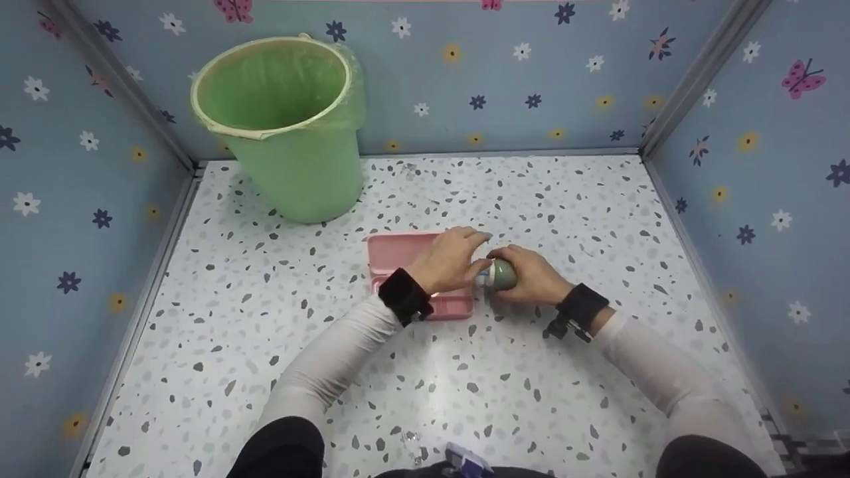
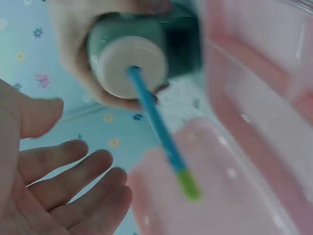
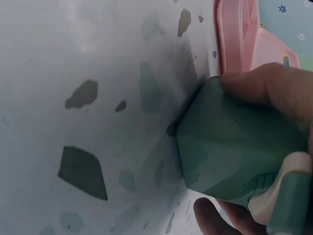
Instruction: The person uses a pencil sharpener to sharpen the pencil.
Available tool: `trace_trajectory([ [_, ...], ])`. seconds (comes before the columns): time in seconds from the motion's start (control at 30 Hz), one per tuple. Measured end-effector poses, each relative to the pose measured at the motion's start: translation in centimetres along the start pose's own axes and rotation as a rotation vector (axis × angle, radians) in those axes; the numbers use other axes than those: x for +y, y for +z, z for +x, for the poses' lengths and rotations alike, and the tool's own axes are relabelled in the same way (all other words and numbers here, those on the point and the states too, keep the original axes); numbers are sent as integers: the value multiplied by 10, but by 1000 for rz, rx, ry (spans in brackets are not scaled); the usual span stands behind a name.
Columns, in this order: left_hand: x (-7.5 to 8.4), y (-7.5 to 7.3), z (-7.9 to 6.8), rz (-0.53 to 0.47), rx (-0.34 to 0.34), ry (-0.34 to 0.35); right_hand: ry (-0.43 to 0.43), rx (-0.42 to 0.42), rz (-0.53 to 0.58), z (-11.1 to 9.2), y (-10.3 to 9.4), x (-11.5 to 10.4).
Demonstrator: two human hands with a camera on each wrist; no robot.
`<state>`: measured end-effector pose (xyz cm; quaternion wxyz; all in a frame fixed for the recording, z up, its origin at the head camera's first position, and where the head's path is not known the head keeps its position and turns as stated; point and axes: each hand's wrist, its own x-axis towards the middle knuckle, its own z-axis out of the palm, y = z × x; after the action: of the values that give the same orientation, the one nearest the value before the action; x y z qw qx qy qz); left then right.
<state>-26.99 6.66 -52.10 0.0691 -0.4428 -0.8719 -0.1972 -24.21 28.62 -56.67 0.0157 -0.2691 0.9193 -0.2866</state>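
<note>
My right hand [image 1: 534,277] grips a green crank pencil sharpener [image 1: 506,274], thumb on one side and fingers on the other. A blue pencil [image 2: 159,129] with a yellow-green end sticks out of the sharpener's round cream face. In the right wrist view the cream and green crank [image 3: 291,196] shows at lower right. Beside the pencil, my left hand [image 2: 73,176] has its fingers loosely extended, with a gap between them and the pencil. Under that hand lies an open pink pencil case [image 1: 398,252], partly covered by it in the head view.
A green bin [image 1: 305,172] with a clear liner stands at the back left of the speckled tabletop [image 1: 279,345]. Flowered panels [image 1: 465,79] wall in the back and both sides. A small purple-white object [image 1: 467,458] shows at the near edge.
</note>
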Motion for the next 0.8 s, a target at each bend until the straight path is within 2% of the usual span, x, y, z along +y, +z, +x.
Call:
trace_trajectory([
  [0.17,22,8,23,1,-31,82,3,22,-46,-12,-18,2],
  [0.37,34,28,38,23,-146,117,68,-14,-126,-28,-44,2],
  [0.53,36,38,43,47,-233,77,95,-90,-192,-33,-51,-3],
  [0.7,35,48,47,39,-282,-3,127,-152,-198,-33,-50,-9],
  [0.8,33,55,45,26,-299,-75,150,-204,-193,-33,-47,-14],
])
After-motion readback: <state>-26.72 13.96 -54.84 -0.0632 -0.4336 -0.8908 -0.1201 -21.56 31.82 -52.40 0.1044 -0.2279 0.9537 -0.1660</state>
